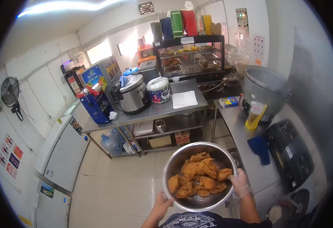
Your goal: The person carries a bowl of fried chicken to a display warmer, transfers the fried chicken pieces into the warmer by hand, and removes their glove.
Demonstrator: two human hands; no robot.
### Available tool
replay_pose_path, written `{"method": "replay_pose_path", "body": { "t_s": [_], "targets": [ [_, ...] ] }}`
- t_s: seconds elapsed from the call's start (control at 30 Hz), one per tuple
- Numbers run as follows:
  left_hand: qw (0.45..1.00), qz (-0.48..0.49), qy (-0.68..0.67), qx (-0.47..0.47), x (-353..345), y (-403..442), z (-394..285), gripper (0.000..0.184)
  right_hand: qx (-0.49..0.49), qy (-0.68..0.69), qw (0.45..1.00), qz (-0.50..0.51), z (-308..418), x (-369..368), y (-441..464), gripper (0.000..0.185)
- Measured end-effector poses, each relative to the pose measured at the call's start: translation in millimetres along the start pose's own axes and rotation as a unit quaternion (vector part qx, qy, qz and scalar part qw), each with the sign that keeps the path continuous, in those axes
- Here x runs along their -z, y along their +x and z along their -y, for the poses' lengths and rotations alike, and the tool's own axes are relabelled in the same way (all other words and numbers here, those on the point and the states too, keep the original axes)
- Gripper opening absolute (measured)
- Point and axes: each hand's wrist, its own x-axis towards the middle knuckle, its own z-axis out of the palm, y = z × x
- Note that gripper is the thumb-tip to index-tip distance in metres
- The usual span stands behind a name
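Observation:
A wide stainless steel mixing bowl [169,161] with several pieces of golden-brown fried chicken [199,167] is held up in front of my body, above the tiled floor. My left hand [162,202] grips its lower left rim. On the right side, my right hand [240,183], in a clear plastic glove, is closed on the rim, with the thumb over the edge beside a chicken piece. The fingers under the bowl are hidden on both sides.
Ahead stands a steel table [136,116] with a large rice cooker [133,95], a patterned pot [159,90] and white paper [184,99]. Behind it is a glass food warmer [189,57]. On the right counter are a grey bin [263,91], a blue cloth [259,148] and a black appliance [291,154]. White freezers [62,154] line the left.

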Motion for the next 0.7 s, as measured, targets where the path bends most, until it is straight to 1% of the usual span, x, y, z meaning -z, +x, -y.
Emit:
{"method": "replay_pose_path", "body": {
  "t_s": [0.03,0.07,0.2,0.23,0.27,0.3,0.37,0.4,0.43,0.47,0.5,0.57,0.63,0.67,0.7],
  "targets": [
    [1.000,-0.005,-0.006,-0.003,1.3,21.3,-5.6,0.046,-0.009,-0.075,0.997,0.010,-7.2,-6.7,26.7,0.020],
    [1.000,-0.009,-0.006,-0.004,3.1,44.2,-10.9,0.047,-0.006,-0.085,0.996,0.006,-18.2,-13.7,49.4,0.020],
    [1.000,0.013,-0.017,0.022,15.8,145.6,-31.2,0.052,0.001,-0.065,0.998,-0.005,-54.0,-39.4,130.8,0.020],
    [0.999,0.026,-0.011,0.027,17.0,174.0,-35.6,0.049,0.003,-0.061,0.998,-0.013,-56.6,-48.0,150.5,0.020],
    [0.999,0.039,-0.005,0.033,18.1,204.0,-38.9,0.046,-0.022,-0.069,0.997,-0.022,-55.7,-51.8,168.2,0.020],
    [0.998,0.054,-0.002,0.040,18.3,234.5,-41.5,0.043,-0.040,-0.069,0.996,-0.041,-60.8,-58.4,188.6,0.020],
    [0.995,0.090,0.003,0.043,18.0,295.5,-51.0,0.044,-0.076,-0.071,0.991,-0.085,-67.7,-64.6,224.6,0.021],
    [0.993,0.105,-0.005,0.049,14.4,329.0,-59.5,0.045,-0.064,-0.018,0.992,-0.105,-64.6,-70.1,243.0,0.021],
    [0.991,0.119,-0.014,0.057,10.5,360.8,-66.0,0.046,-0.058,-0.018,0.990,-0.126,-64.6,-70.7,260.1,0.021],
    [0.987,0.143,-0.006,0.068,12.2,397.0,-67.8,0.055,-0.049,-0.018,0.988,-0.146,-65.4,-71.5,279.3,0.020],
    [0.984,0.166,0.010,0.058,7.5,432.2,-76.5,0.055,-0.043,-0.018,0.985,-0.166,-63.3,-72.0,297.6,0.020],
    [0.975,0.207,0.049,0.061,-5.4,482.3,-90.5,0.055,-0.055,-0.091,0.976,-0.192,-46.2,-71.4,318.4,0.020],
    [0.967,0.243,0.035,0.073,-19.8,529.5,-106.3,0.053,-0.066,-0.135,0.963,-0.222,-41.2,-69.7,348.3,0.020],
    [0.963,0.253,0.034,0.085,-29.9,549.2,-118.0,0.052,-0.039,-0.100,0.968,-0.228,-46.9,-67.5,365.6,0.020],
    [0.960,0.262,0.030,0.094,-38.1,570.6,-126.2,0.051,-0.033,-0.090,0.967,-0.235,-49.6,-66.7,384.9,0.020]
  ]
}}
